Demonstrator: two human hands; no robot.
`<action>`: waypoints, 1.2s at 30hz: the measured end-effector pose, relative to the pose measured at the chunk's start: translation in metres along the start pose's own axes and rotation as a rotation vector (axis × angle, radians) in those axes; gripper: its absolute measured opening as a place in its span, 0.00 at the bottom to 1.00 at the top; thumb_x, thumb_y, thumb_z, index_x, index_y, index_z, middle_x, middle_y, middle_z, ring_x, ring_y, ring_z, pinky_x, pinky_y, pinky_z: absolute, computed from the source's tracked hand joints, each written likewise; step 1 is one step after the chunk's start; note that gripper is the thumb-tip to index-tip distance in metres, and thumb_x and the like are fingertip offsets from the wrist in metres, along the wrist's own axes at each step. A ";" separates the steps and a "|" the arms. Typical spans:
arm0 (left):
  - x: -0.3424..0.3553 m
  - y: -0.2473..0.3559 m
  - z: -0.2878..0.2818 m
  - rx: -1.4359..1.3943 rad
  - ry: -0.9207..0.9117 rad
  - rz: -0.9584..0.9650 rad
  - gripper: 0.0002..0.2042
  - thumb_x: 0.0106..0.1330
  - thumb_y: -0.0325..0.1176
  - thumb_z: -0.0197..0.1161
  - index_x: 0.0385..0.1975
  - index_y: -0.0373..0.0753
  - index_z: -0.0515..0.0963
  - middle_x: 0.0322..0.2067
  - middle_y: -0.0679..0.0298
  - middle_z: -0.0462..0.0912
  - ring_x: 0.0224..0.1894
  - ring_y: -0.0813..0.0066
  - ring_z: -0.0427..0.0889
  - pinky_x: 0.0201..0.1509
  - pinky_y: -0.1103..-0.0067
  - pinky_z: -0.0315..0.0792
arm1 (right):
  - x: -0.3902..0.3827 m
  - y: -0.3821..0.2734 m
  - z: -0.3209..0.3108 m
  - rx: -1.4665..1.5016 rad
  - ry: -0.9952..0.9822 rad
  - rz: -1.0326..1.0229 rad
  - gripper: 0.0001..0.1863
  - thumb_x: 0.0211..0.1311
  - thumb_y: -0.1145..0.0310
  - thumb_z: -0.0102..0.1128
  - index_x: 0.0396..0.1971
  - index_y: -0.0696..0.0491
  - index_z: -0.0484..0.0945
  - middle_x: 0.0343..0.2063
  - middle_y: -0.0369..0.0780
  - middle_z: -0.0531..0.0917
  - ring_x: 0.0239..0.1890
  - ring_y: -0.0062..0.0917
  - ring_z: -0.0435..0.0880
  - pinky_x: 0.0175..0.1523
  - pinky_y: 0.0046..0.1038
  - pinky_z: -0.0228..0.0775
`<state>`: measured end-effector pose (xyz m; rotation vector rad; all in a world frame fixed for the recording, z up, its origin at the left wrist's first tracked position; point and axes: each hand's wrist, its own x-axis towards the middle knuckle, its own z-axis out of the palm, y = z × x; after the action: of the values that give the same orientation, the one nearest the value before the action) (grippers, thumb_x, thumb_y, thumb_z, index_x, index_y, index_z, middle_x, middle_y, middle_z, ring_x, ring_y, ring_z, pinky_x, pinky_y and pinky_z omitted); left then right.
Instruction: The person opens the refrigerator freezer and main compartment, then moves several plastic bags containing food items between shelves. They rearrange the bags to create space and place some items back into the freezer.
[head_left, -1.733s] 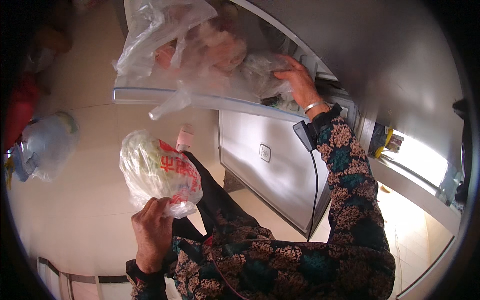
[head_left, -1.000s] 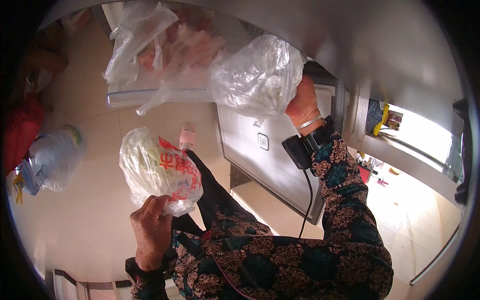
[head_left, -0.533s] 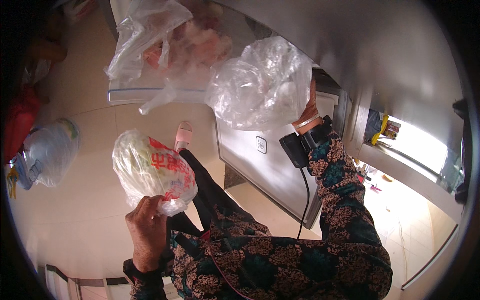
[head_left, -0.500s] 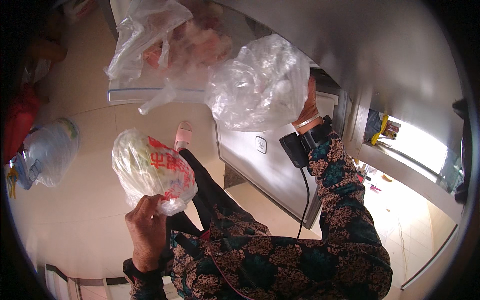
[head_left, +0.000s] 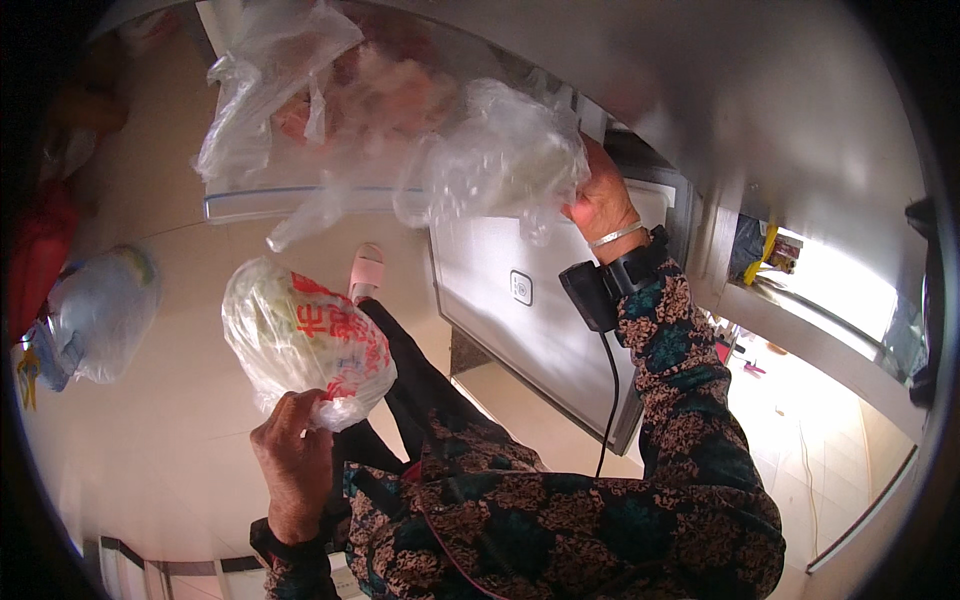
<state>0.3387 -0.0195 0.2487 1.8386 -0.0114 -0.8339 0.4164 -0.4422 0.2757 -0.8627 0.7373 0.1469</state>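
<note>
My left hand is closed round the gathered neck of a plastic bag with red print. Something pale green shows through its film. My right hand, a bracelet at its wrist, is closed at the side of a crumpled clear plastic bag; the bag hides some of its fingertips. This bag is over the right side of a pulled-out clear drawer. Reddish packages in film lie inside the drawer, and a loose plastic bag drapes over its left part.
A white door panel stands below my right hand. The grey metal front fills the upper right. A cable hangs from the black device at my right wrist. Another filled plastic bag sits on the floor at left.
My right hand has shifted slightly left and the clear bag has collapsed smaller, uncovering more of the hand. The left hand and its bag have barely moved.
</note>
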 end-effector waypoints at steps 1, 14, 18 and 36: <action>0.000 0.000 0.000 -0.017 0.004 -0.001 0.17 0.46 0.14 0.57 0.38 0.32 0.79 0.28 0.52 0.79 0.30 0.51 0.82 0.37 0.71 0.76 | 0.000 0.000 -0.003 -0.066 0.072 -0.006 0.15 0.72 0.66 0.50 0.52 0.56 0.78 0.48 0.39 0.85 0.50 0.29 0.84 0.54 0.32 0.79; -0.003 0.000 0.012 0.007 0.077 -0.032 0.17 0.49 0.10 0.54 0.38 0.32 0.79 0.26 0.60 0.79 0.25 0.71 0.78 0.29 0.78 0.73 | 0.037 -0.042 -0.085 -0.660 0.267 -0.093 0.19 0.66 0.68 0.57 0.56 0.58 0.75 0.52 0.49 0.81 0.53 0.40 0.80 0.55 0.37 0.76; -0.005 0.000 0.018 -0.021 0.121 -0.026 0.15 0.52 0.10 0.53 0.37 0.31 0.79 0.25 0.64 0.79 0.22 0.81 0.75 0.25 0.82 0.71 | 0.035 -0.052 -0.069 0.059 0.401 -0.086 0.22 0.68 0.69 0.57 0.60 0.60 0.71 0.54 0.54 0.78 0.54 0.44 0.79 0.54 0.37 0.76; -0.002 0.000 0.004 0.034 0.025 -0.059 0.18 0.46 0.10 0.58 0.38 0.33 0.79 0.28 0.55 0.80 0.28 0.62 0.83 0.33 0.73 0.76 | -0.070 -0.006 0.039 -2.138 0.201 -0.892 0.38 0.63 0.57 0.67 0.68 0.53 0.62 0.60 0.49 0.73 0.61 0.44 0.73 0.63 0.42 0.68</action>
<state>0.3350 -0.0218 0.2486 1.8887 0.0452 -0.8562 0.3865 -0.4056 0.3409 -3.1695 0.0089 -0.0208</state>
